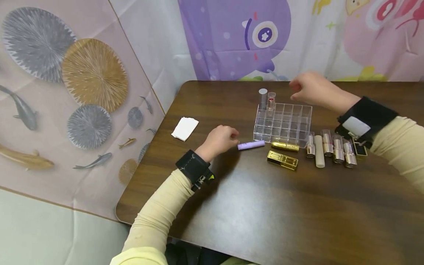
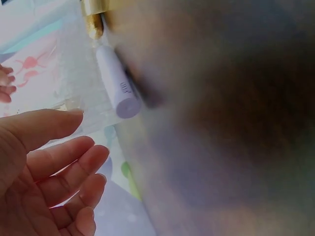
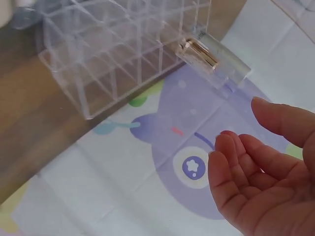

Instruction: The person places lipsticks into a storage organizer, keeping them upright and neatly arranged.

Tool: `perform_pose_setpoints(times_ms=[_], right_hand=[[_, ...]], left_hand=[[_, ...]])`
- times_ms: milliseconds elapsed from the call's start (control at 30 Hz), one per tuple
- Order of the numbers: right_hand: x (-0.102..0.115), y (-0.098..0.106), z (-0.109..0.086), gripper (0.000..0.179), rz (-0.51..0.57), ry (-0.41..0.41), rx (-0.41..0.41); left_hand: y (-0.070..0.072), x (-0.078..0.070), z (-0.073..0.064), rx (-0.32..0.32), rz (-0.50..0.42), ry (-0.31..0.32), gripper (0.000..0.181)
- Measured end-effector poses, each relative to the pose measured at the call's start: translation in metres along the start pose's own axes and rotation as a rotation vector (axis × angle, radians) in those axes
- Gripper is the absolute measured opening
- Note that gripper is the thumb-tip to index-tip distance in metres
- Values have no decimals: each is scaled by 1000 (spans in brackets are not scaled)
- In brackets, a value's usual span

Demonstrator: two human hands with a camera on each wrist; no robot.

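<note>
A clear divided lipstick organizer (image 1: pixel 282 123) stands on the table, with a silver-capped tube (image 1: pixel 263 98) and a clear-capped lipstick (image 1: pixel 271 101) upright in its back left compartments. My right hand (image 1: pixel 313 90) is raised beyond its back right corner, fingers loosely curved around nothing, as the right wrist view also shows. Just left of a lavender tube (image 1: pixel 251 145) lying at the organizer's front is my left hand (image 1: pixel 220 140). Thumb and fingers (image 2: pixel 91 147) are apart and bare in the left wrist view. A gold tube (image 1: pixel 285 146) and a gold rectangular case (image 1: pixel 282 160) lie nearby.
Right of the organizer, several clear-capped lipsticks (image 1: pixel 338 148) and a cream tube (image 1: pixel 319 151) lie side by side. A black-and-gold case (image 1: pixel 360 150) is partly under the right wrist. Folded white tissue (image 1: pixel 185 129) lies at the left; a printed curtain (image 1: pixel 232 40) hangs behind the table.
</note>
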State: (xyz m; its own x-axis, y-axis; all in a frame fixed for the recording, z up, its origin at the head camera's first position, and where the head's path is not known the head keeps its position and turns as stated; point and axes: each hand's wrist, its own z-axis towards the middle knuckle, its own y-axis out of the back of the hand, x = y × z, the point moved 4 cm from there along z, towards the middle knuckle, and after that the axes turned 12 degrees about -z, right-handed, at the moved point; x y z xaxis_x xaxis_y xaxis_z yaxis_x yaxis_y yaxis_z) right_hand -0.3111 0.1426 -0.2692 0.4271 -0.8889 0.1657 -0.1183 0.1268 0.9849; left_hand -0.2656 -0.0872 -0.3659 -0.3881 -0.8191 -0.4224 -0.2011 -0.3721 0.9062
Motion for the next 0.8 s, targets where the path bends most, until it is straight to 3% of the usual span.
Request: perform_pose_setpoints(times_ms=[333,600,800], right_hand=[[-8,-18,-44,38,5,-13,-3],[-7,-25,-53,34,-8,-6,-14],[-13,-30,-58,33,-21,-4,-26]], left_hand=[[-15,-5,6,79,100,-46,24],[-24,-7,14,104,209,-125,15],[-27,-8,16,110,217,-112,21]])
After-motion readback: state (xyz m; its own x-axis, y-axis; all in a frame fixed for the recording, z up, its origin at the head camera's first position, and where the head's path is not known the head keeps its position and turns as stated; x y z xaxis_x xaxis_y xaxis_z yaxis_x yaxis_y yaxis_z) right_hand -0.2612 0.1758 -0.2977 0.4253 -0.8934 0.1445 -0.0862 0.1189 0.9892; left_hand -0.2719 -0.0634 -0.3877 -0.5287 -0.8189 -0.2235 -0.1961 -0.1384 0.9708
